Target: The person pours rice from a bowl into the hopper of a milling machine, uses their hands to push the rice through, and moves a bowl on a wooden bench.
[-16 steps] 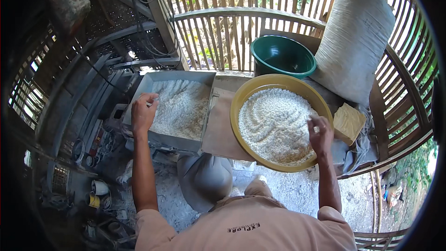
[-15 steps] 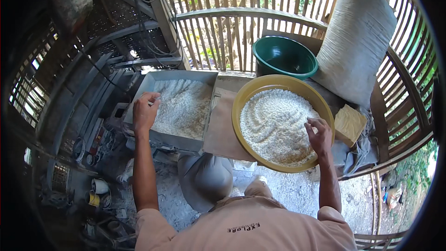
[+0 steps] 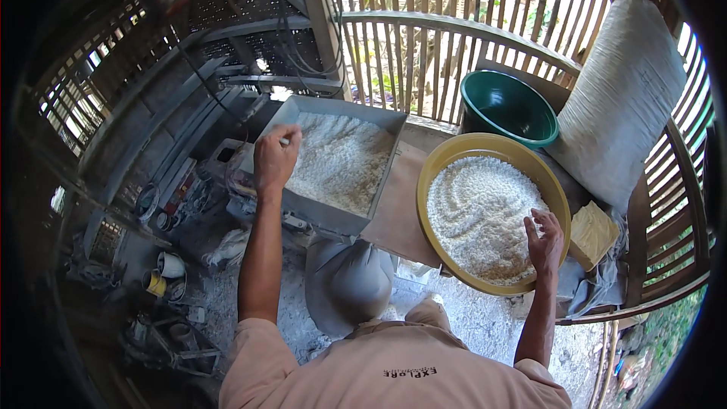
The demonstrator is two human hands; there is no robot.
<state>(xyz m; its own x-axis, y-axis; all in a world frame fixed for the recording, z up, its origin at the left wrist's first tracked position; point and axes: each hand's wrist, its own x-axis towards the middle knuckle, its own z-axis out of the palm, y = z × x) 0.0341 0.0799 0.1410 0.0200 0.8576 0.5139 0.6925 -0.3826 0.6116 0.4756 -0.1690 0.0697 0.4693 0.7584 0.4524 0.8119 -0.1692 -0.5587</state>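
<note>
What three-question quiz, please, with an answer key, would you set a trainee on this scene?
1. True or false: the bare left hand is nearer the round yellow-brown basin than the bare right hand is.
2. Multiple choice: what lies in the rectangular grey open box?
A) dark liquid
B) loose white grainy material
C) folded cloth
3. Fill in: seen from the head camera, the tall, full white sack leans to the ____ of the round dark-green basin.

Key:
1. False; the right hand is nearer.
2. B
3. right
</note>
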